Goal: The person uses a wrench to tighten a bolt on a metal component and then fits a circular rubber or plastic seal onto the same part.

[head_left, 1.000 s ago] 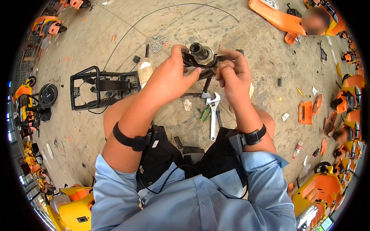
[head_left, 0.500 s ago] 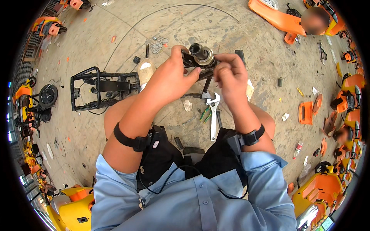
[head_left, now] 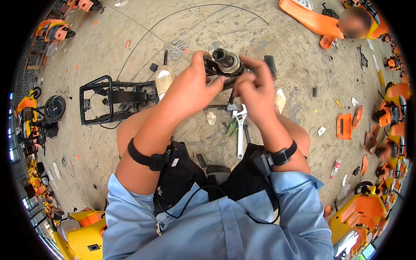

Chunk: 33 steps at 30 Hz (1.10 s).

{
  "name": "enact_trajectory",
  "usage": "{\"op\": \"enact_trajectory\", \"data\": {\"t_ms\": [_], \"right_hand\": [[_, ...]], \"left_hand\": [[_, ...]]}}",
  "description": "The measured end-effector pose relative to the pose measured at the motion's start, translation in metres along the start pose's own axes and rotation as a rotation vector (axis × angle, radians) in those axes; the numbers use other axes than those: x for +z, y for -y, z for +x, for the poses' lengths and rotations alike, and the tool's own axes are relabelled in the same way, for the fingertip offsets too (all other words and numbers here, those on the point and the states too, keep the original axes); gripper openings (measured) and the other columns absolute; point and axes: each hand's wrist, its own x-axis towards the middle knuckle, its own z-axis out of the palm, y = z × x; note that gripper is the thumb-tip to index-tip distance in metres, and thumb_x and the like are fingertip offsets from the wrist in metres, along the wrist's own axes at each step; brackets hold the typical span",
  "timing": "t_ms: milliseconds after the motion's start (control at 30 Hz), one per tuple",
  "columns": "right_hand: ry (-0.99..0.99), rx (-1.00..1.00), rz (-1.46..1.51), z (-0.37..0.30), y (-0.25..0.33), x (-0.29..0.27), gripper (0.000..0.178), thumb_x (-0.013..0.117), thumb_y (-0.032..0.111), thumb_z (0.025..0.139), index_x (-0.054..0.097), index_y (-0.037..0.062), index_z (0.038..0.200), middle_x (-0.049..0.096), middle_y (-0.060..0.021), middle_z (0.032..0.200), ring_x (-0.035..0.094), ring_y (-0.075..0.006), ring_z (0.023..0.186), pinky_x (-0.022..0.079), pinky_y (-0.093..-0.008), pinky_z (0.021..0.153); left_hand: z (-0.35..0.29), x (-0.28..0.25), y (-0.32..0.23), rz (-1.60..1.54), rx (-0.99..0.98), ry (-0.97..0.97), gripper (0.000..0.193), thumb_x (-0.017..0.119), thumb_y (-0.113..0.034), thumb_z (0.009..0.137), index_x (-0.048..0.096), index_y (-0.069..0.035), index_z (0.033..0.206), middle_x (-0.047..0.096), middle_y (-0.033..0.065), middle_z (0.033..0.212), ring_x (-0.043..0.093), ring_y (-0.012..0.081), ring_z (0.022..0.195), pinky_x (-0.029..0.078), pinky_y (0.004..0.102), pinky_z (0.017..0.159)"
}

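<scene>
A dark metal tube (head_left: 222, 56) with a silver ring collar (head_left: 234, 68) points up toward me, part of a black scooter frame. My left hand (head_left: 197, 84) is wrapped round the left side of the frame's tube end, thumb at the front and fingers behind. To the right of the collar, my right hand (head_left: 255, 89) has its fingers bent, the index reaching behind the collar. Motion smears its fingertips, and anything between them is hidden. Below the hands, an adjustable wrench (head_left: 240, 134) lies on the floor beside green-handled pliers (head_left: 230, 127).
A black metal frame (head_left: 110, 99) stretches along the floor to my left. A chain (head_left: 178, 51) and a long thin cable (head_left: 173, 14) lie beyond my feet. Orange panels (head_left: 344, 126) are scattered at right, near rows of orange and yellow scooters. A bottle (head_left: 335, 168) lies nearby.
My right hand has turned and shifted slightly down and toward me beside the collar. My left hand keeps its grip and the tube stays in place.
</scene>
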Motion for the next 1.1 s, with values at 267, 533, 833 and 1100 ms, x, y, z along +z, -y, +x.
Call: {"op": "enact_trajectory", "data": {"t_ms": [267, 533, 833, 1100], "right_hand": [[-0.007, -0.050, 0.040, -0.001, -0.008, 0.001, 0.049, 0.054, -0.002, 0.094, 0.049, -0.0003, 0.143, 0.064, -0.0045, 0.076, 0.062, -0.0113, 0.069, 0.051, -0.0265, 0.064], [0.033, -0.051, -0.021, -0.009, 0.010, 0.007, 0.048, 0.053, -0.001, 0.094, 0.050, 0.0029, 0.141, 0.061, -0.0007, 0.074, 0.061, -0.0089, 0.064, 0.050, -0.0247, 0.062], [0.078, -0.055, -0.024, -0.004, -0.002, 0.004, 0.039, 0.053, -0.001, 0.094, 0.049, -0.0020, 0.133, 0.059, -0.0016, 0.076, 0.056, -0.0087, 0.067, 0.048, -0.0255, 0.062], [0.073, -0.056, -0.069, -0.005, -0.001, 0.004, 0.048, 0.058, -0.001, 0.094, 0.048, 0.0021, 0.141, 0.062, -0.0014, 0.082, 0.061, -0.0096, 0.072, 0.051, -0.0256, 0.068]], "left_hand": [[0.001, 0.000, 0.001, 0.025, -0.026, 0.009, 0.065, 0.074, -0.034, 0.093, 0.040, 0.005, 0.133, 0.070, 0.0224, 0.088, 0.071, 0.0388, 0.082, 0.056, 0.0448, 0.072], [0.001, 0.001, 0.001, 0.025, -0.031, 0.022, 0.067, 0.073, -0.035, 0.093, 0.038, 0.005, 0.134, 0.071, 0.0236, 0.091, 0.072, 0.0391, 0.083, 0.056, 0.0447, 0.073], [0.000, 0.000, -0.001, 0.019, -0.031, 0.018, 0.066, 0.074, -0.034, 0.093, 0.039, 0.004, 0.134, 0.071, 0.0235, 0.091, 0.072, 0.0393, 0.083, 0.057, 0.0445, 0.073], [0.000, 0.000, -0.001, 0.017, -0.035, 0.025, 0.066, 0.074, -0.035, 0.093, 0.039, 0.004, 0.134, 0.070, 0.0227, 0.089, 0.071, 0.0386, 0.081, 0.056, 0.0447, 0.072]]}}
